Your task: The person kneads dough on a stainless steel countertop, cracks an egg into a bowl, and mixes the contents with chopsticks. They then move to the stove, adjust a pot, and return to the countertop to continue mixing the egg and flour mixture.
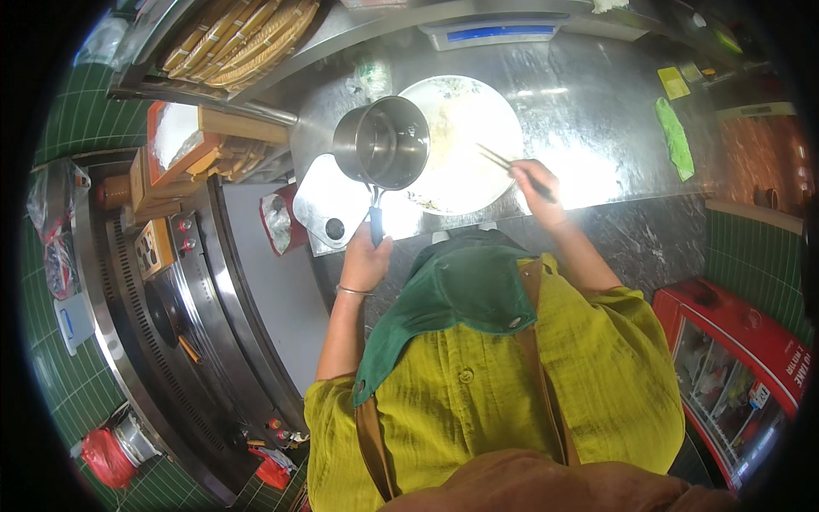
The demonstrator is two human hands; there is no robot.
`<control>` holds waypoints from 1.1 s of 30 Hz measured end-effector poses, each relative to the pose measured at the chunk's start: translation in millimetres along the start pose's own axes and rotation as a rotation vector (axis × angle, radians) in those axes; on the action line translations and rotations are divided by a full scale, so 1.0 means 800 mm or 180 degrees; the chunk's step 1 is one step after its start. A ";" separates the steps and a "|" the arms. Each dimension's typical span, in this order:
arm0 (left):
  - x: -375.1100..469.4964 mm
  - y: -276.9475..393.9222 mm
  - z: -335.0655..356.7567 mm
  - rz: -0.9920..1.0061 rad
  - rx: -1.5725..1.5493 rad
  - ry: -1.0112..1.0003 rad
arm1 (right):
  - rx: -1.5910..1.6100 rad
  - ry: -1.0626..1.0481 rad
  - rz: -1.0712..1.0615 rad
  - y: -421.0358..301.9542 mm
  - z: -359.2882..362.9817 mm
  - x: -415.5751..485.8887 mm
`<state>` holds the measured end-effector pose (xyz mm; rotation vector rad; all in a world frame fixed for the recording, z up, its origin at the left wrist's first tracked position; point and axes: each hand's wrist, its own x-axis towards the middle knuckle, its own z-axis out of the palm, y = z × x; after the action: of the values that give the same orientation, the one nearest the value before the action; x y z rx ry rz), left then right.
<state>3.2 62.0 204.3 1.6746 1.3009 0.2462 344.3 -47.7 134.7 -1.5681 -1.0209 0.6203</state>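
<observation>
My left hand [366,255] grips the dark handle of a steel saucepan [384,142]. The pan is held tilted, its mouth facing right, and overlaps the left edge of a large round white dish [473,173]. Glare hides much of what lies in the dish; pale stuff and dark flecks show near its rim. In my right hand [537,192] is a pair of chopsticks [496,155], their tips over the dish. Beneath the pan, partly covered, lies a white kitchen scale [320,198] with a dark round spot.
A green cloth [674,137] and a yellow sponge [673,83] lie at the right of the steel counter [576,77]. Woven bamboo trays [243,38] sit on the upper-left shelf. Left stands a stove with a wok [161,312]; a red display fridge [736,326] is at lower right.
</observation>
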 end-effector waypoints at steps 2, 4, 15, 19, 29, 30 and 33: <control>0.003 -0.011 0.005 0.0192 0.0216 -0.0030 | -0.0321 0.0172 0.0083 -0.003 -0.026 0.003; 0.005 -0.002 0.008 0.0156 0.0353 -0.0116 | -0.0496 0.0213 -0.0015 0.001 -0.031 -0.007; 0.022 0.000 0.020 0.0123 -0.0187 -0.0353 | -0.0309 -0.0501 0.0123 -0.013 -0.012 -0.039; 0.018 0.017 0.006 0.0022 -0.0537 -0.0240 | -0.0238 0.0204 0.0021 -0.003 -0.033 0.002; 0.059 0.005 -0.032 -0.0177 0.0214 0.0257 | -0.0128 -0.0248 0.0094 -0.007 0.044 0.059; 0.056 0.000 -0.037 -0.0112 0.0257 0.0330 | -0.0132 -0.0396 -0.0079 -0.024 0.044 0.053; 0.051 -0.006 -0.041 -0.0067 0.0246 0.0405 | -0.0095 -0.0915 -0.0323 -0.057 0.038 0.029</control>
<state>-4.0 114.1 202.1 1.7328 1.4377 0.2973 317.9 -11.1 173.6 -1.4692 -1.3207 0.7779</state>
